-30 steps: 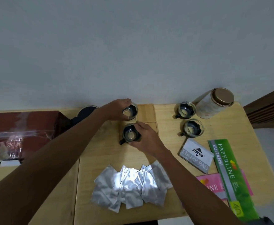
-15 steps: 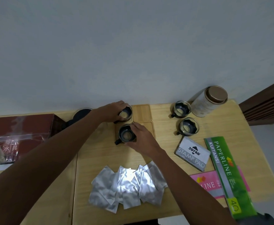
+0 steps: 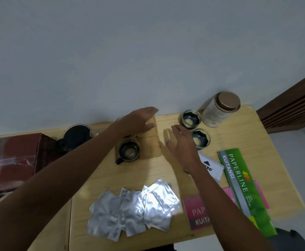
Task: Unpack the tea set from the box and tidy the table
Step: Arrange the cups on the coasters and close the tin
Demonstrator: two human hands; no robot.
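Observation:
A glass cup with a dark handle [image 3: 128,151] stands on a wooden coaster [image 3: 150,146] near the table's middle. My left hand [image 3: 139,122] stretches flat over the far coaster [image 3: 152,120], hiding most of a second cup [image 3: 119,119] behind it. My right hand [image 3: 181,142] hovers with straight fingers, empty, between the coasters and two more glass cups [image 3: 191,119] [image 3: 200,138] at the right. A dark red box [image 3: 10,156] lies at the left, and a black-lidded glass teapot [image 3: 77,136] stands beside it.
A white tin with a bronze lid [image 3: 220,108] stands at the back right. Several silver foil sachets [image 3: 135,205] lie near the front edge. A stamp pad box [image 3: 211,168], a green receipt book [image 3: 242,185] and a pink one [image 3: 197,212] lie at the right.
Both hands have let go of the cups they held. The left hand has moved right over the far coaster; the right hand has moved right toward the other two cups.

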